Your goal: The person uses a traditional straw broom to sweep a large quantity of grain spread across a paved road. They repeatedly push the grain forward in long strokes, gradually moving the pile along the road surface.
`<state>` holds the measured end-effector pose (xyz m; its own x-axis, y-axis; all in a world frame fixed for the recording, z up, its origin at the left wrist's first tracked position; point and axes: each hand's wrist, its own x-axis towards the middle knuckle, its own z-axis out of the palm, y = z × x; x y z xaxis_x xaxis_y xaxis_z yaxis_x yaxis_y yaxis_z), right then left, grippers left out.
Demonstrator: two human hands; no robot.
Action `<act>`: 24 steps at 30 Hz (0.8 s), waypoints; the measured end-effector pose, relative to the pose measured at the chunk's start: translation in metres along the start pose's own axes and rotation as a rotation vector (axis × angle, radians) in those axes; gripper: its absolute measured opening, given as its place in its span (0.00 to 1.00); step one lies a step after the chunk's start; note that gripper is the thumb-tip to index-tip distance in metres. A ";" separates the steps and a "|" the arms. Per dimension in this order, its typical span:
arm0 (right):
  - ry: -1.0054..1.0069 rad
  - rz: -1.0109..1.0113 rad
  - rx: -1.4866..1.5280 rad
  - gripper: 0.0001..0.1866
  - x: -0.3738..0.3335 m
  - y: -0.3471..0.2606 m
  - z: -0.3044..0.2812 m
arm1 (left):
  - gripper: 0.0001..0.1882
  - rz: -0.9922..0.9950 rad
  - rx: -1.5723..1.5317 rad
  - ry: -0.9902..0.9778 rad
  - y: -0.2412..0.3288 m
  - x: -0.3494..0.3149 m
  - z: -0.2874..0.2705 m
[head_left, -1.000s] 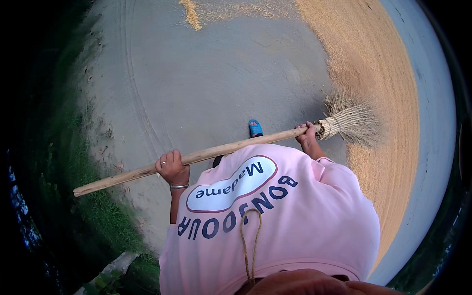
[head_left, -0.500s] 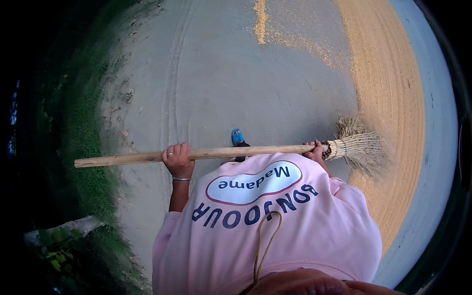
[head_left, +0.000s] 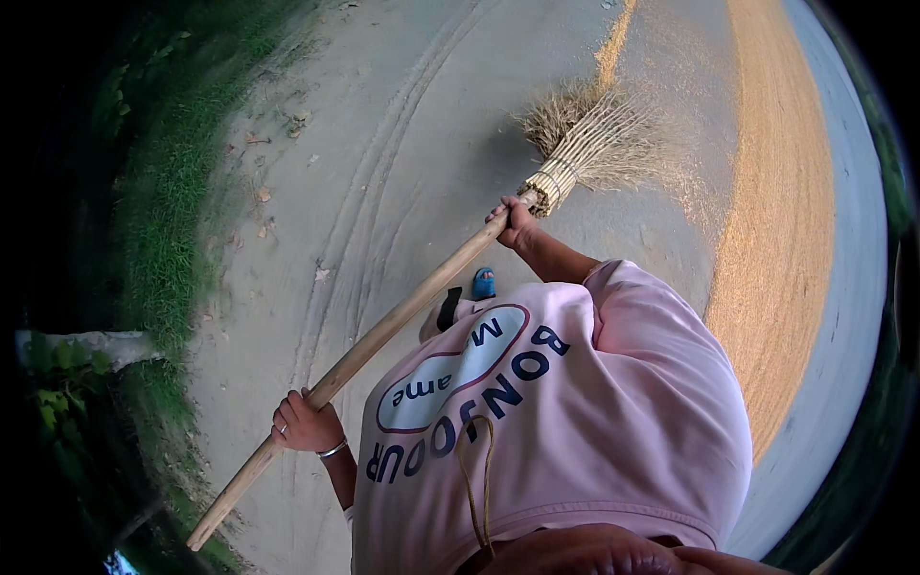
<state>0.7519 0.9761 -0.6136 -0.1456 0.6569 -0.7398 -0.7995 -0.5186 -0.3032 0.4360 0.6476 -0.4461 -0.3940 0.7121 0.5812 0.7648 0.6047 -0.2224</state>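
Observation:
A long-handled twig broom [head_left: 412, 299] slants across the view, its bound bristle head [head_left: 613, 134] at the far middle and its wooden handle end at the lower left. My left hand [head_left: 303, 422], with a ring and a bracelet on it, is wrapped round the lower part of the handle. Close below the bristle bundle, my right hand [head_left: 516, 220] grips the handle with the arm stretched forward. The bristles are over a thin line of yellow grain [head_left: 613, 43] on the ground; whether they touch it I cannot tell.
A wide band of spread grain [head_left: 781, 192] runs along the right, with pale pavement beyond. Grass [head_left: 177, 220] borders the left, beside a pale block [head_left: 110, 347]. Tyre tracks [head_left: 379, 144] and dry leaves mark the ground. A blue sandal [head_left: 484, 283] shows on my foot.
The broom has turned from nearly level to steeply slanted. Its head has swung from the grain band on the right to the far middle; my right hand moved forward, my left hand back.

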 end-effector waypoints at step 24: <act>-0.185 0.170 0.184 0.05 0.115 -0.407 -0.119 | 0.12 0.341 0.260 0.196 0.461 0.074 -0.198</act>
<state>1.1300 1.1974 -0.6470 -0.3766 0.6662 -0.6437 -0.8440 -0.5333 -0.0581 0.8602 0.9087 -0.3504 -0.0194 0.8198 0.5723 0.6708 0.4352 -0.6006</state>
